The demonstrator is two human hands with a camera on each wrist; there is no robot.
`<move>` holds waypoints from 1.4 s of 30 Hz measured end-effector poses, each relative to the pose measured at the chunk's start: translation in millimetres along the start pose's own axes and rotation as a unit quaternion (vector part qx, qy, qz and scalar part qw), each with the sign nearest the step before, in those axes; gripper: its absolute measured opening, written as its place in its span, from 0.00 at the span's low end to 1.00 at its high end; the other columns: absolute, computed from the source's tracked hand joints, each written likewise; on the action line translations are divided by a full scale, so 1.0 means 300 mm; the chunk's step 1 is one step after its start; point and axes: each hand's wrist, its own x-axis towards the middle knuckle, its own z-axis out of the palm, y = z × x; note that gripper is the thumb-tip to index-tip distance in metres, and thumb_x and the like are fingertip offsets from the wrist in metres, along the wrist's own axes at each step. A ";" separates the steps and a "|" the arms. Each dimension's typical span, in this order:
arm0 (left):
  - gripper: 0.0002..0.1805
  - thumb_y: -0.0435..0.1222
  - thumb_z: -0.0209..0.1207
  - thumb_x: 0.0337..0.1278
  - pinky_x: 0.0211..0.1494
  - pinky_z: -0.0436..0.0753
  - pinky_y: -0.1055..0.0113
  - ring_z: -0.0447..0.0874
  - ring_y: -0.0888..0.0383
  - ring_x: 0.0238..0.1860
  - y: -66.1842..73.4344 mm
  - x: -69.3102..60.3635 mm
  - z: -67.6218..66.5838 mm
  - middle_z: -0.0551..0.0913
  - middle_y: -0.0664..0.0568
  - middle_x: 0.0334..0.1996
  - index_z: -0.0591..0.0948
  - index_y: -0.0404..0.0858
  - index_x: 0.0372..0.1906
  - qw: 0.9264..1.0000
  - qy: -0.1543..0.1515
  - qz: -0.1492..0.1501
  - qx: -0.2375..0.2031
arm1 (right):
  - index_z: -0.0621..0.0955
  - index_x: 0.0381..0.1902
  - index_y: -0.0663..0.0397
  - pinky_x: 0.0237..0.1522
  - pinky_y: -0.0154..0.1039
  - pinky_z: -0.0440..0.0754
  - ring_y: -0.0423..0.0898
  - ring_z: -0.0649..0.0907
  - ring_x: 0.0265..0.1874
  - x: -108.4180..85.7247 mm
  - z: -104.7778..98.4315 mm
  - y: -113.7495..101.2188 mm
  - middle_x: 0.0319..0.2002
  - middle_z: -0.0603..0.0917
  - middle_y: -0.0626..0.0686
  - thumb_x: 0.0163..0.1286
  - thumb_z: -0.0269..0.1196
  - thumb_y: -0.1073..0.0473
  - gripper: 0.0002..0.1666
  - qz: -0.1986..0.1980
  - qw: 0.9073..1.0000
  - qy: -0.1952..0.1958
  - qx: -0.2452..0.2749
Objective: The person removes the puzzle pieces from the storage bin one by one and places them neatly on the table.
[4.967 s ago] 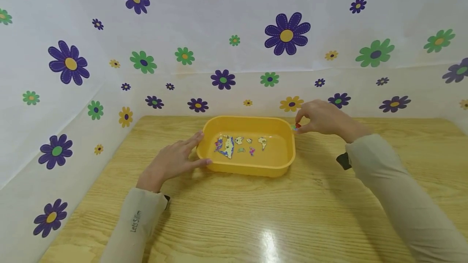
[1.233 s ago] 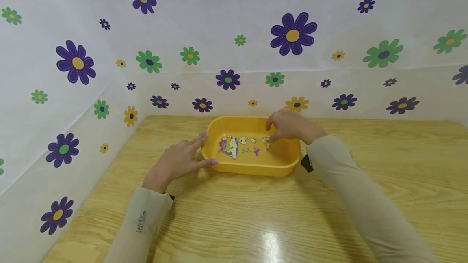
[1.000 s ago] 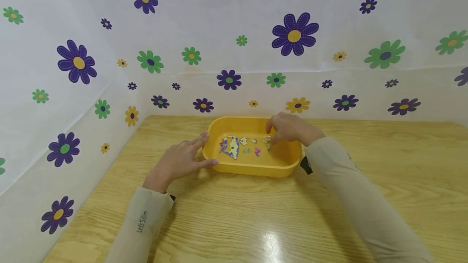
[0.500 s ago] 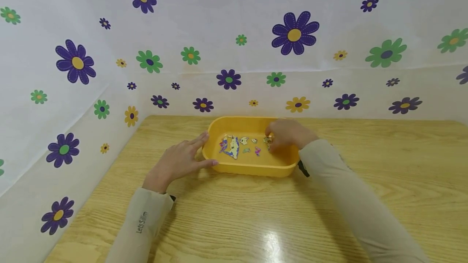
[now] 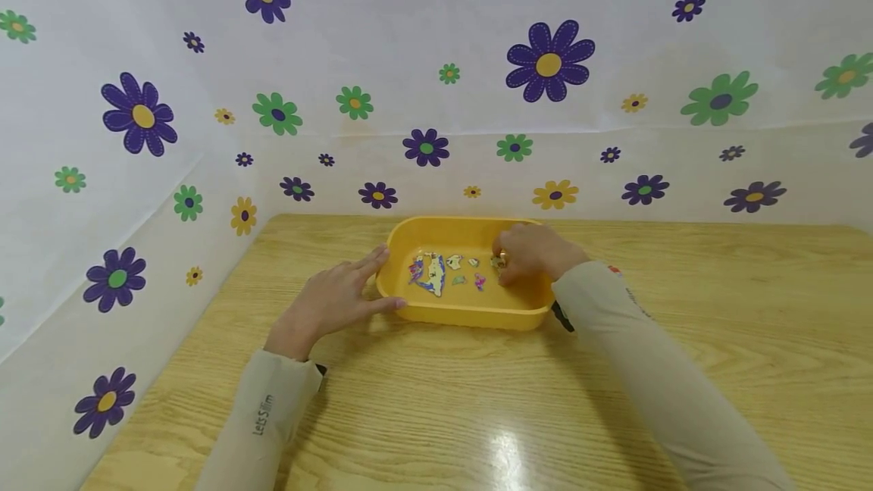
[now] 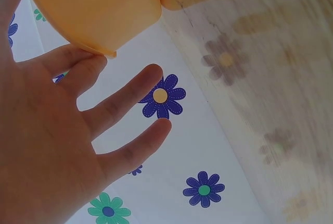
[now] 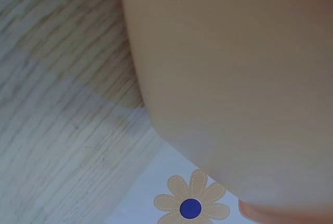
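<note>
A yellow plastic tub [image 5: 470, 317] sits on the wooden table with several small flat cut-out pieces inside. In the head view, a large cream, blue and red piece [image 5: 434, 276] lies at its left end. Beside that are smaller pieces, including a pink one [image 5: 480, 281] and a greenish one [image 5: 459, 279]. My right hand [image 5: 535, 250] reaches over the right rim and pinches a small cream piece [image 5: 496, 262], which the fingers partly cover. My left hand [image 5: 330, 301] touches the tub's left end with spread, fairly straight fingers; in the left wrist view, fingertips [image 6: 96, 65] meet the rim.
A white sheet [image 5: 464, 104] printed with flowers rises behind and left of the wooden table [image 5: 409, 400]. By the right sleeve's far edge a small red spot [image 5: 615, 270] shows; I cannot tell what it is. The tub's wall [image 7: 229, 88] fills much of the right wrist view.
My right hand, earlier right of the tub pinching a small red piece, has come into the tub. Over the last second it lowers and its fingers close on the cream piece. My left hand stays.
</note>
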 end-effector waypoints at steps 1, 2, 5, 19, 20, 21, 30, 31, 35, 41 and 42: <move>0.50 0.65 0.57 0.63 0.65 0.73 0.38 0.68 0.34 0.69 0.000 -0.001 0.001 0.56 0.48 0.79 0.60 0.38 0.79 1.000 -0.001 0.000 0.000 | 0.84 0.52 0.57 0.56 0.50 0.79 0.52 0.80 0.47 -0.002 -0.001 -0.002 0.48 0.85 0.55 0.63 0.73 0.50 0.24 0.004 1.000 -0.001 0.003; 0.50 0.66 0.57 0.63 0.65 0.73 0.38 0.68 0.34 0.69 0.000 -0.001 0.001 0.56 0.48 0.79 0.60 0.38 0.79 1.000 -0.002 -0.002 0.000 | 0.84 0.53 0.57 0.57 0.50 0.79 0.53 0.80 0.47 -0.004 0.000 -0.004 0.48 0.85 0.55 0.64 0.73 0.50 0.24 0.007 1.000 -0.002 0.006; 0.50 0.66 0.56 0.64 0.65 0.72 0.37 0.68 0.34 0.70 0.002 -0.002 0.003 0.55 0.48 0.79 0.60 0.38 0.79 1.000 -0.006 -0.003 -0.001 | 0.83 0.53 0.57 0.57 0.50 0.79 0.52 0.79 0.46 -0.005 0.002 -0.007 0.48 0.84 0.55 0.63 0.72 0.48 0.26 0.010 1.000 -0.007 0.014; 0.50 0.66 0.56 0.64 0.65 0.73 0.37 0.68 0.34 0.69 0.004 -0.003 0.005 0.56 0.46 0.79 0.60 0.37 0.79 1.000 0.000 0.001 -0.001 | 0.83 0.50 0.62 0.48 0.46 0.82 0.50 0.79 0.38 -0.009 -0.008 -0.007 0.40 0.84 0.54 0.59 0.73 0.47 0.29 0.000 1.000 0.006 0.023; 0.50 0.66 0.55 0.65 0.65 0.73 0.37 0.68 0.34 0.69 0.003 -0.002 0.005 0.57 0.46 0.79 0.60 0.37 0.79 1.000 0.000 0.001 -0.001 | 0.83 0.52 0.62 0.48 0.46 0.82 0.51 0.79 0.38 -0.013 -0.015 -0.005 0.41 0.84 0.55 0.59 0.73 0.47 0.30 0.000 1.000 0.009 0.027; 0.49 0.66 0.55 0.65 0.65 0.73 0.37 0.68 0.34 0.69 0.002 -0.002 0.004 0.57 0.46 0.79 0.61 0.37 0.79 1.000 0.000 0.001 -0.001 | 0.83 0.52 0.62 0.45 0.45 0.82 0.51 0.79 0.37 -0.015 -0.022 -0.003 0.40 0.84 0.55 0.59 0.73 0.47 0.30 -0.001 0.999 0.013 0.030; 0.50 0.66 0.56 0.63 0.65 0.73 0.37 0.68 0.35 0.70 -0.002 -0.003 -0.002 0.55 0.49 0.79 0.60 0.39 0.79 1.000 -0.008 -0.004 -0.003 | 0.82 0.55 0.64 0.47 0.50 0.83 0.53 0.79 0.39 -0.051 -0.090 0.013 0.44 0.84 0.59 0.63 0.72 0.46 0.31 -0.010 0.998 0.044 0.034; 0.50 0.66 0.56 0.63 0.64 0.73 0.37 0.68 0.34 0.70 -0.002 -0.004 -0.002 0.55 0.48 0.79 0.60 0.39 0.79 1.000 -0.007 -0.004 -0.003 | 0.81 0.55 0.64 0.48 0.51 0.82 0.53 0.79 0.39 -0.056 -0.096 0.013 0.44 0.84 0.59 0.63 0.72 0.45 0.32 -0.008 0.998 0.046 0.034; 0.50 0.66 0.55 0.64 0.64 0.74 0.37 0.68 0.34 0.69 -0.001 -0.006 -0.003 0.55 0.47 0.79 0.60 0.38 0.79 1.000 -0.007 -0.003 -0.004 | 0.82 0.55 0.63 0.48 0.51 0.82 0.53 0.79 0.40 -0.077 -0.116 0.020 0.46 0.85 0.59 0.62 0.73 0.44 0.33 0.001 0.998 0.056 0.035; 0.50 0.66 0.55 0.64 0.64 0.74 0.38 0.69 0.34 0.69 0.002 -0.005 -0.005 0.56 0.47 0.79 0.60 0.38 0.79 1.000 -0.006 -0.001 -0.006 | 0.82 0.54 0.62 0.48 0.52 0.82 0.54 0.78 0.39 -0.111 -0.131 0.047 0.43 0.85 0.57 0.62 0.74 0.44 0.32 0.006 0.997 0.070 0.041; 0.50 0.66 0.55 0.64 0.64 0.74 0.38 0.69 0.34 0.69 0.001 -0.004 -0.005 0.56 0.47 0.79 0.60 0.38 0.79 1.000 -0.005 -0.002 -0.005 | 0.82 0.54 0.62 0.47 0.52 0.82 0.54 0.78 0.39 -0.116 -0.133 0.052 0.42 0.84 0.56 0.62 0.74 0.44 0.32 0.003 0.997 0.071 0.042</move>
